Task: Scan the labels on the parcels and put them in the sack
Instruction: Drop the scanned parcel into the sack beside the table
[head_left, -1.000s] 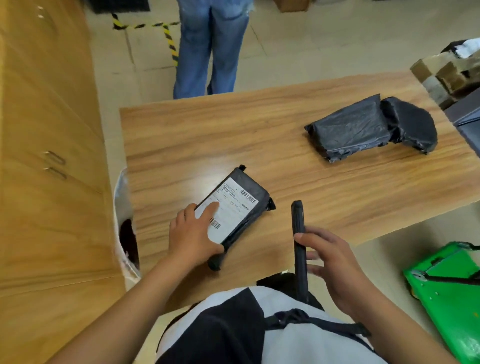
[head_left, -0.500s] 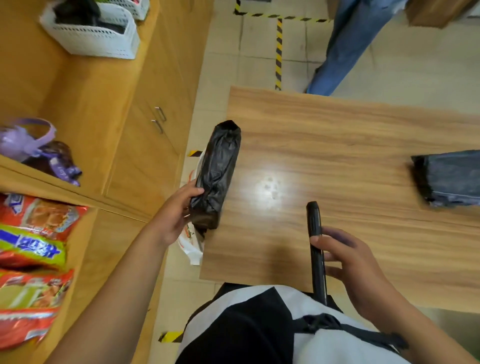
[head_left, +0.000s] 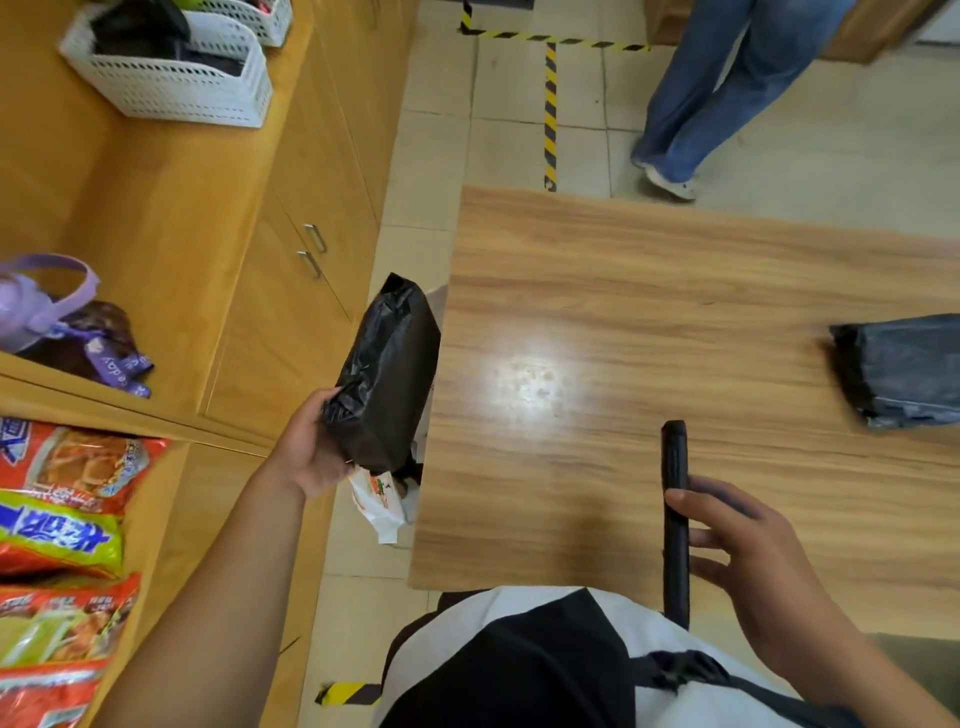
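My left hand grips the near end of a black plastic-wrapped parcel, held off the table's left edge with its label side hidden. Right below it a white sack with orange print hangs beside the table, mostly covered by the parcel. My right hand holds a black handheld scanner upright on its edge over the wooden table. Another black parcel lies at the table's right side, cut off by the frame edge.
Wooden cabinets with a counter stand on the left, carrying white baskets, a purple bag and snack packets. A person in jeans stands beyond the table on the tiled floor with yellow-black tape.
My left hand lifted the parcel off the table and carried it left past the table's edge over the sack. My view swung left. The right hand kept the scanner in place.
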